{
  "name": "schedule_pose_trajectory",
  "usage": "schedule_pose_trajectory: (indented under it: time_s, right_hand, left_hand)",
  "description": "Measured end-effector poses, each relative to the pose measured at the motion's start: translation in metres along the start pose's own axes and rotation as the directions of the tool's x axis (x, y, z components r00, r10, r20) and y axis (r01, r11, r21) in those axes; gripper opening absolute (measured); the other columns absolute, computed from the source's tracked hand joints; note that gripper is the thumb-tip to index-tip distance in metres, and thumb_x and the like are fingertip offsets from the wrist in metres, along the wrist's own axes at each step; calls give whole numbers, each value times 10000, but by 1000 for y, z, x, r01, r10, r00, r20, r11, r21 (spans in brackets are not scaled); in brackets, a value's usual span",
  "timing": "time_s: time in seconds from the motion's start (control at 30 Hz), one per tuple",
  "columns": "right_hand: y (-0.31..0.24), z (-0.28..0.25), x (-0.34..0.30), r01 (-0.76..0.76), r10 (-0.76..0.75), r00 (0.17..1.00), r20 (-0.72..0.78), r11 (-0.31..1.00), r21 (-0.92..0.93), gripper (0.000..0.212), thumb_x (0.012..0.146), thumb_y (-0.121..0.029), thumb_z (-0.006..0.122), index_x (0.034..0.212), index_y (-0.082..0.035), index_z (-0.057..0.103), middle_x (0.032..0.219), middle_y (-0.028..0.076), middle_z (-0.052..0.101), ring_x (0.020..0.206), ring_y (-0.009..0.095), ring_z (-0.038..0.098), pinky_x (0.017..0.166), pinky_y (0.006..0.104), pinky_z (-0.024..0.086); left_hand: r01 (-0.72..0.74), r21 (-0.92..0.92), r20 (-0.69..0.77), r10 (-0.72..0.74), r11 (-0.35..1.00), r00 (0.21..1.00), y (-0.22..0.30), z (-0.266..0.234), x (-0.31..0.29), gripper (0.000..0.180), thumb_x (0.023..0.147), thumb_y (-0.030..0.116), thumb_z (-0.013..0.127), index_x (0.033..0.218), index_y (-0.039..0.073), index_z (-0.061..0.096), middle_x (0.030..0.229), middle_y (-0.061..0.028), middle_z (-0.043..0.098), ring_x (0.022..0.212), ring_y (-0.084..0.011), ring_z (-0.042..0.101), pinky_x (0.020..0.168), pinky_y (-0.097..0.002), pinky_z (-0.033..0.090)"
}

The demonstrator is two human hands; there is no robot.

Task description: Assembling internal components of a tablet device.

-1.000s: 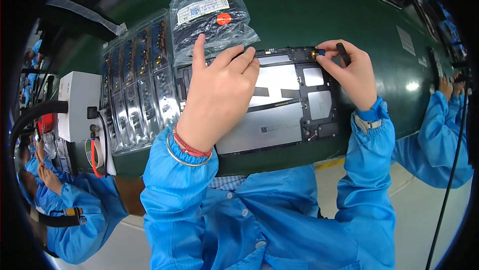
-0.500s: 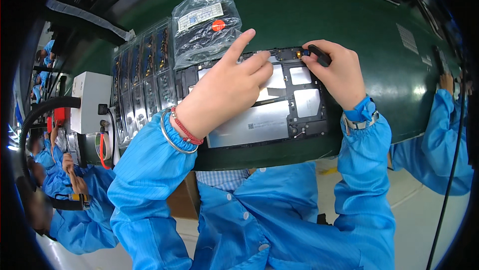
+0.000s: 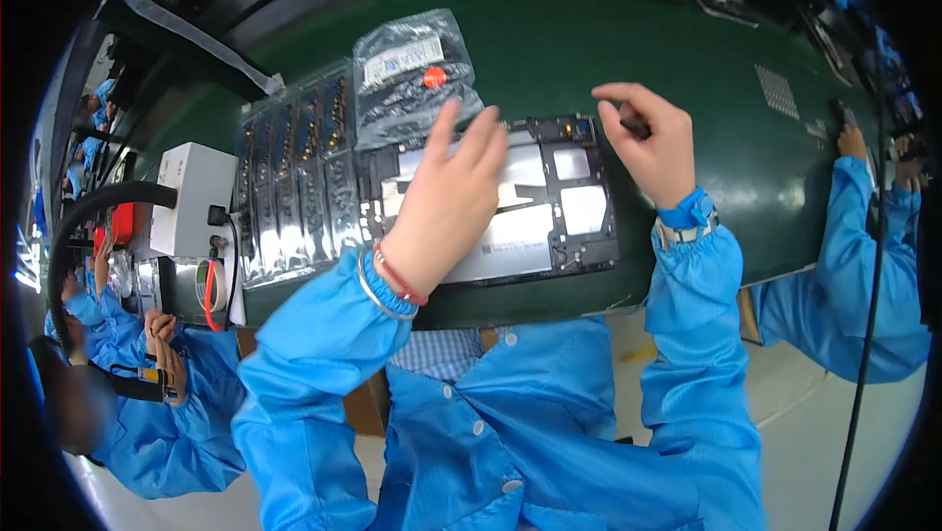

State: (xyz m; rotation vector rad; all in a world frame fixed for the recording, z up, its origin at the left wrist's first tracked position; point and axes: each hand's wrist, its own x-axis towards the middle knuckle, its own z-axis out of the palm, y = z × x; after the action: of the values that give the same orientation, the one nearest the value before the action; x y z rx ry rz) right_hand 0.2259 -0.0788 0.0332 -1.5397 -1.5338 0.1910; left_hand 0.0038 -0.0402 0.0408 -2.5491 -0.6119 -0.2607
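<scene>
An opened tablet-like device (image 3: pixel 587 251), with a black frame and silver metal plates, lies flat on the green bench. My left hand (image 3: pixel 446 202) hovers over its left half, fingers spread and slightly blurred, holding nothing I can see. Just off the device's right edge is my right hand (image 3: pixel 659 143), its index finger stretched out. A small black tool (image 3: pixel 636 127) is tucked in that hand's curled fingers; most of it is hidden, so its kind cannot be told. My left hand covers part of the device.
A clear plastic bag with dark contents (image 3: pixel 412 75) lies behind the device. To the left are clear trays of small parts (image 3: pixel 299 168) and a white box (image 3: pixel 196 199) with a black hose (image 3: pixel 108 202). Co-workers in blue sit at left (image 3: pixel 177 433) and right (image 3: pixel 834 286).
My right hand has drawn back from the device's top right corner, the black tool now turned into its fingers. My left hand's fingers have spread and swung upright. The whole view has shifted slightly.
</scene>
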Motion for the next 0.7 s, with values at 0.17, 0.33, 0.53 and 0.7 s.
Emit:
schedule_pose_trajectory:
  time_s: [0.17,0.33,0.53,0.7]
  right_hand:
    - [-35,7,16,300,-284,902,326,954,2,367,642,-7,610,987,-125,646,835,18,599,742,201,613,628,295,503]
    - [-44,48,29,411,-266,805,531,894,-176,320,708,-96,578,1013,-151,659,984,8,612,809,226,623,688,345,509]
    - [-42,59,28,466,-283,781,557,858,-217,298,718,-101,587,1001,-139,669,996,4,609,819,219,622,674,332,510]
    - [-53,60,25,576,-277,733,621,739,-350,457,641,-53,625,1082,-174,634,1036,-22,596,715,213,627,636,326,515]
  left_hand:
    - [434,-234,163,-405,870,900,-2,-13,-40,399,740,86,563,1133,158,564,1289,-131,450,1257,-338,355,998,-613,227]
    - [404,-614,113,-432,678,895,28,-58,-70,395,731,90,578,1123,141,589,1317,-156,423,1224,-357,391,950,-611,281]
    - [193,-979,161,-344,62,925,56,-63,-115,385,762,2,502,1133,72,576,1241,-150,503,1165,-326,472,976,-426,345]
    - [203,-586,449,-106,-784,887,76,-50,-129,434,857,11,416,1290,24,435,1319,-142,453,1231,-266,432,1001,-353,342]
